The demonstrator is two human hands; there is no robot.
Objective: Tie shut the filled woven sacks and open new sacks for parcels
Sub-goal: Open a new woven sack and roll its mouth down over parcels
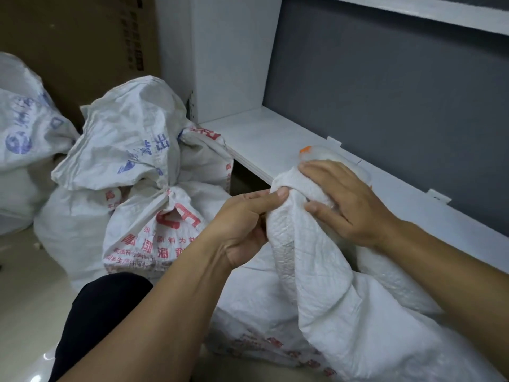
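So the sack I was working on sat right up against the front of the white ledge, and I had its loose top bunched into a neck that rose about level with the ledge's edge. My left hand was curled tight round that neck from the side away from the ledge, thumb pressed on the top fold, basically so the gather couldn't spring open. My right hand was draped over the top from the ledge side, fingers behind and thumb in front, pinching the bunch. I reckon that was me getting set to twist or knot it, since there was no knot yet. An orange bit of something lay on the ledge just behind my right fingers, and I couldn't tell what it was. Off the ledge's left end stood a tied sack, presumably parked out of the way. A far sack stood beyond it and a cardboard box behind both.
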